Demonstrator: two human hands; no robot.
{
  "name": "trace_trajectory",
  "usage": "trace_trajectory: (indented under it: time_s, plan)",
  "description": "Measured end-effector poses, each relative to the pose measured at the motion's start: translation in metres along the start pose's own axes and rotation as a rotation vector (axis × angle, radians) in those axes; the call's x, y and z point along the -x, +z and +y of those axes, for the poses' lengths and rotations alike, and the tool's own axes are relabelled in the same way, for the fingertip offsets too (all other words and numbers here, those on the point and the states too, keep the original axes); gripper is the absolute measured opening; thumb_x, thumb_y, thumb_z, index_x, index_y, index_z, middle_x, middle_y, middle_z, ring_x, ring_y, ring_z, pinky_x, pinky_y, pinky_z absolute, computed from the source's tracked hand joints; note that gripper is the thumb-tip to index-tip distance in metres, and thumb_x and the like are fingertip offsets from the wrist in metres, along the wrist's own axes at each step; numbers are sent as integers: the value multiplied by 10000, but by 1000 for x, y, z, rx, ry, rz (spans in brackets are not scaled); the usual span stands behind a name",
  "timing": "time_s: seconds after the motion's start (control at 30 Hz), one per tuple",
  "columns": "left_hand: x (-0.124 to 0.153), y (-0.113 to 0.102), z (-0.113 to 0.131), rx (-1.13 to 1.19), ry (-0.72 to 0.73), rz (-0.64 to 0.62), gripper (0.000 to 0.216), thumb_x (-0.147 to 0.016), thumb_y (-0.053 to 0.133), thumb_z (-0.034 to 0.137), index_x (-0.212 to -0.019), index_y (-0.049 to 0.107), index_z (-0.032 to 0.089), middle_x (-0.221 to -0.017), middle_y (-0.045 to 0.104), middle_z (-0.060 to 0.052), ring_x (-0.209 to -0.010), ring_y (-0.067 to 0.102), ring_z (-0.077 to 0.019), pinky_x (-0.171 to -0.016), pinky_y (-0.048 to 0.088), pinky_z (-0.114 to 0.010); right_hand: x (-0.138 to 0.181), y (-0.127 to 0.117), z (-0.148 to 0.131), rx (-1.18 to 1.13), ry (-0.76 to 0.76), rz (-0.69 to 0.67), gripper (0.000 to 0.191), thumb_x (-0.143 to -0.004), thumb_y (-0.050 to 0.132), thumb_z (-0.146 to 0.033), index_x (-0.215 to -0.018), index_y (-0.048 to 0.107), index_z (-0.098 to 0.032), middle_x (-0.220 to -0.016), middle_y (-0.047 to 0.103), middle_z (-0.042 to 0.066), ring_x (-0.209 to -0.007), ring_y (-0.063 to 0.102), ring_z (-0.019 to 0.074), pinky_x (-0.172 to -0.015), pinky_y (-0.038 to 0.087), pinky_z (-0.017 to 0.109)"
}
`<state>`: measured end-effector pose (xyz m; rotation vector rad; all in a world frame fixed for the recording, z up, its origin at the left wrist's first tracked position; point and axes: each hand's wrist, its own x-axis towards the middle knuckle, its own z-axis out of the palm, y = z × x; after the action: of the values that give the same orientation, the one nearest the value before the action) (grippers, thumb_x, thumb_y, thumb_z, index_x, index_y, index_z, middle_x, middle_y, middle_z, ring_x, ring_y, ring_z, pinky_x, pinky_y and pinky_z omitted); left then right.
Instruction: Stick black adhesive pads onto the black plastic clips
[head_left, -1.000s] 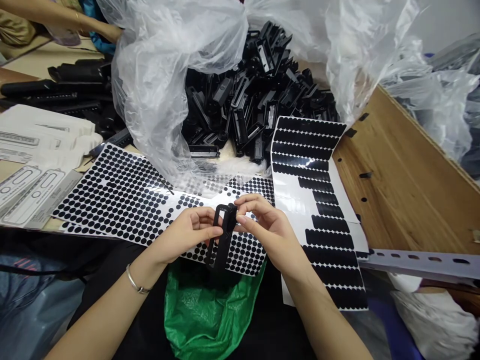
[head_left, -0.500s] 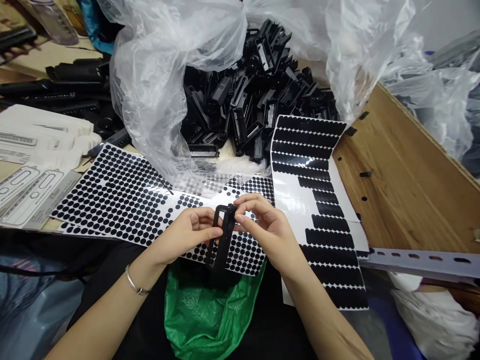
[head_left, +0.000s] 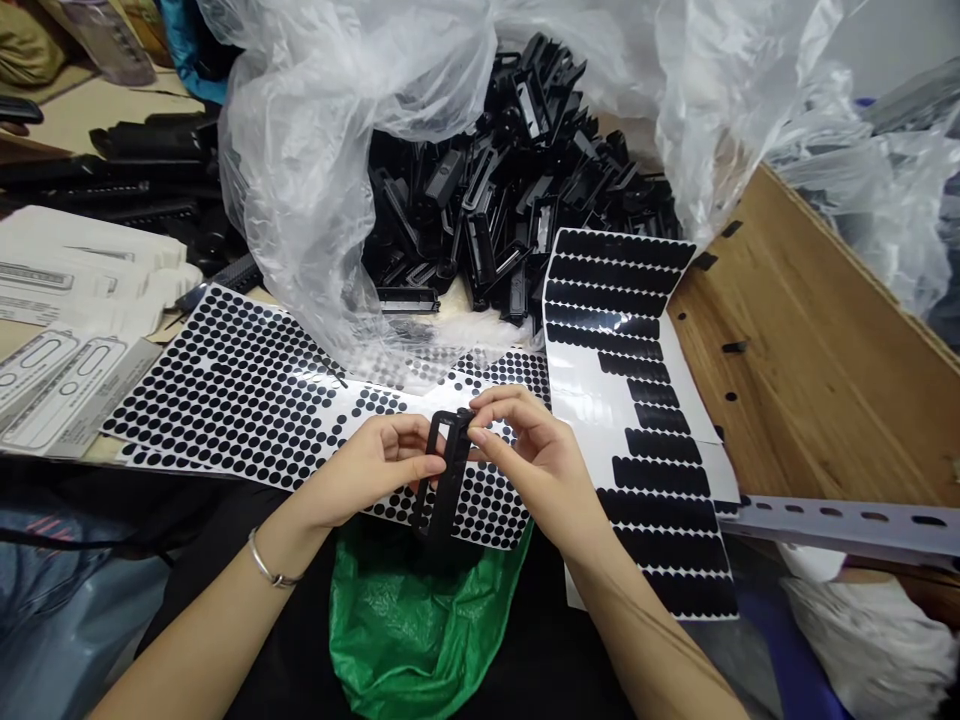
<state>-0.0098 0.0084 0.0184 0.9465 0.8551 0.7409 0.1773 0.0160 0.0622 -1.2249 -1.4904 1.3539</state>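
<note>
Between my hands a black plastic frame piece (head_left: pixel 451 470), long with a rectangular opening, is held on end above a green bag (head_left: pixel 427 640). My left hand (head_left: pixel 394 460) is closed on its left side, thumb across the front. At its top right corner the thumb and fingers of my right hand (head_left: pixel 525 450) pinch the edge; whether a small sticker is between them I cannot make out. Just behind lies a white sheet of round black stickers (head_left: pixel 247 390), with many dots gone near the middle. Right of my right hand is a sheet of black scallop-edged sticker strips (head_left: pixel 660 510).
A heap of similar black plastic parts (head_left: pixel 480 200) lies at the back inside a clear plastic bag (head_left: pixel 300 170). Printed white boxes (head_left: pixel 75 390) and black parts are on the left. A wooden panel (head_left: pixel 832 370) and a perforated metal bar (head_left: pixel 847 525) stand at the right.
My hands and the black frame piece stay nearly where they were. At the far upper left, a dark object with fingers on it has moved toward the left edge.
</note>
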Motion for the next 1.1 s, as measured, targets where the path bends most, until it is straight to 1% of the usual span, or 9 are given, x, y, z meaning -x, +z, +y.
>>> trace_trajectory:
  time_s: [0.3,0.53,0.6,0.67,0.77,0.83,0.9,1.0,1.1]
  plan:
    - [0,0,-1,-3,0,-3,120,-774,739,222,-867,679,175,-836,695,-18,-749,659,-140,-648,506,-221,-1,3,4,30,-61,35,45,-838,695,-253,-803,694,-224,-1001,563,62,-940,575,206,-595,603,290]
    - [1,0,-3,24,-11,-15,164,-769,750,271,-858,658,169,-819,675,-20,-727,649,-151,-668,527,-264,2,9,7,57,-130,121,96,-810,724,-218,-734,667,-230,-930,566,43,-921,579,187,-623,553,261]
    - [1,0,-3,45,-8,-48,178,-782,742,288,-890,663,170,-843,680,-26,-722,642,-146,-665,525,-265,2,10,8,21,-143,155,103,-787,747,-210,-802,656,-254,-925,563,25,-888,576,170,-603,540,241]
    - [1,1,-3,55,11,-71,198,-810,717,313,-942,668,172,-900,689,-41,-747,638,-146,-676,524,-265,2,9,9,-34,-134,173,273,-749,783,-194,-957,638,-299,-980,586,12,-874,577,157,-592,540,229]
    - [1,2,-3,42,47,-69,233,-856,668,337,-1033,665,186,-1030,688,-64,-867,642,-170,-756,526,-284,-1,5,10,-100,-75,65,465,-725,803,-187,-1127,617,-328,-1151,619,24,-980,597,171,-673,584,251]
    - [2,3,-2,20,65,-67,238,-874,648,332,-1069,661,196,-1084,681,-66,-950,636,-185,-834,514,-303,-2,3,10,-133,-31,-60,468,-741,791,-191,-1163,633,-314,-1218,633,37,-1107,600,199,-826,597,311]
    - [2,3,-2,8,78,-71,250,-880,643,321,-1101,657,206,-1115,677,-64,-985,633,-190,-883,502,-315,-3,2,10,-156,-11,-155,478,-751,785,-198,-1192,634,-306,-1242,651,40,-1178,602,222,-977,549,393]
    - [3,4,-2,17,86,-75,297,-880,643,309,-1162,641,218,-1165,670,-67,-1001,637,-195,-877,509,-313,-2,2,8,-159,-17,-213,392,-820,730,-257,-1200,642,-298,-1246,676,46,-1186,623,233,-1060,485,453]
    - [3,5,-5,43,84,-52,347,-873,649,297,-1211,622,222,-1218,660,-71,-1076,627,-212,-922,501,-318,-2,4,7,-168,-20,-195,265,-900,632,-319,-1160,667,-291,-1230,690,46,-1179,632,225,-1044,499,436]
